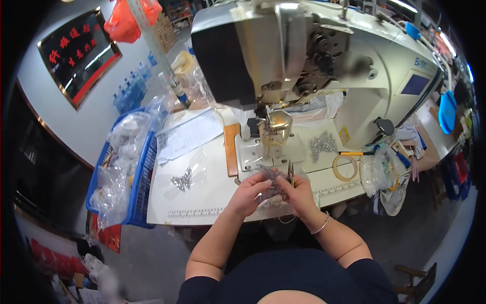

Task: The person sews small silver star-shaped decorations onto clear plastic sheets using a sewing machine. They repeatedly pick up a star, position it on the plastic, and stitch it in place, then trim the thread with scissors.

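Note:
My left hand (248,194) is closed on one side of a small sheer purplish piece (272,191), held just above the front edge of the sewing machine table (202,215). Closed on its other side, my right hand (302,198) also keeps a pair of pointed snips (291,172) against the fingers, blades up. The fingers partly cover the piece, so its exact kind does not show. Right beyond both hands are the metal needle plate (250,157) and presser foot area of a large sewing machine (374,66).
Small shiny pieces (181,179) lie left on clear film; another glittering pile (323,144) sits right of the needle. A tape roll (345,168) and a plastic bag (377,169) are at the right. A blue basket (144,190) of clear bags stands left, near a paper sheet (190,134).

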The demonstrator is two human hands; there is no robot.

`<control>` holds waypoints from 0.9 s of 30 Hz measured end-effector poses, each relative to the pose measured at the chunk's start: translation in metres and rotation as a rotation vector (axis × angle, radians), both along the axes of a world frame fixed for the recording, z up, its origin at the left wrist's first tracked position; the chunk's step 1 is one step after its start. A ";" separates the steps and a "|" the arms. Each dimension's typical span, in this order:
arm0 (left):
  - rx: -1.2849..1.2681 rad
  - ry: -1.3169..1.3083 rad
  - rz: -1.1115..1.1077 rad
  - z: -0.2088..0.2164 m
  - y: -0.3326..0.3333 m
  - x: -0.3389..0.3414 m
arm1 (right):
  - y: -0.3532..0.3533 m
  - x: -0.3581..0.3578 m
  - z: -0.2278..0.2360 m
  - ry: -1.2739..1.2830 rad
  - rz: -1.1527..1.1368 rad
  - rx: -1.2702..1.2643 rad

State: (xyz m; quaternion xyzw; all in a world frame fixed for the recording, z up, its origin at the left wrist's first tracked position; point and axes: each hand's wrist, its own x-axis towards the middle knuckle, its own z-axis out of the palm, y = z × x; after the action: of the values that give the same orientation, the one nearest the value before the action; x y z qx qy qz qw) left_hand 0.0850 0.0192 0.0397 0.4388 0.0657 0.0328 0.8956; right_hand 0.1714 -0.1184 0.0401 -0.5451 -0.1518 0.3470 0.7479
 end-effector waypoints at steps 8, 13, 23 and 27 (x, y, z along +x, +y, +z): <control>-0.001 0.090 0.026 0.003 -0.001 -0.021 | -0.022 0.035 -0.023 -0.416 -0.261 -0.127; -0.150 -0.002 0.094 0.004 0.005 -0.025 | -0.046 0.061 -0.013 -1.447 -0.415 -0.858; 0.036 -0.015 0.095 0.011 -0.027 -0.027 | -0.019 0.023 0.010 -1.427 0.111 0.022; 0.213 -0.075 0.256 -0.016 -0.033 -0.034 | -0.023 0.019 0.009 0.213 0.148 0.358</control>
State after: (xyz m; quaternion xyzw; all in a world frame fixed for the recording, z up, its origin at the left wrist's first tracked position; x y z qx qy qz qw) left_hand 0.0506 -0.0137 0.0237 0.5179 0.0835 0.1697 0.8343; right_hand 0.1908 -0.1415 0.0493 -0.3512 -0.1710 0.4241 0.8171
